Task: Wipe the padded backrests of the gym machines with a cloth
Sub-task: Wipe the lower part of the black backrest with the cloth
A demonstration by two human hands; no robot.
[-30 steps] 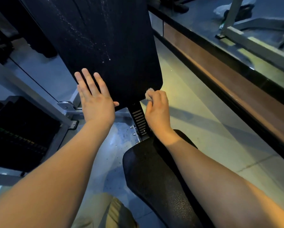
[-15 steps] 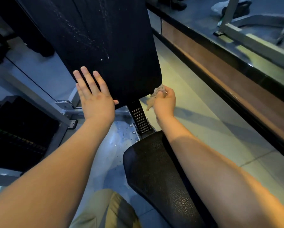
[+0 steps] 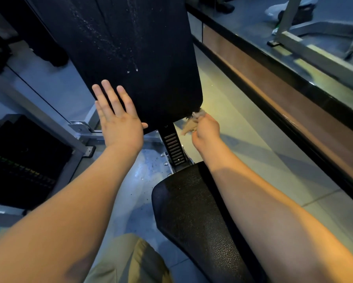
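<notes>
Right now the left hand point(image 3: 120, 123) lies flat on the lower left edge of the black backrest point(image 3: 134, 58), fingers straight and slightly spread, thumb tucked under the bottom edge. The right hand point(image 3: 206, 129) is curled round a small crumpled cloth point(image 3: 192, 123), pinching it at the backrest's lower right corner, where the cloth just meets the pad.

The likeliest slip, as I judge it, is the cloth running off that rounded corner into open air, since only its tip touches the pad. The wad is small and loosely bunched, so a firm stroke could pull it out of the fingers and drop it onto the floor point(image 3: 243, 139) beside the seat point(image 3: 192, 211). White streaks and droplets sit higher on the backrest, well apart from the cloth; passes kept this low would leave them. If the bracing palm eases, the pad may shift on its slotted post point(image 3: 173, 148).

No brand or label is readable. The weight stack point(image 3: 22, 160) carries faint coloured marks, too small to read.
</notes>
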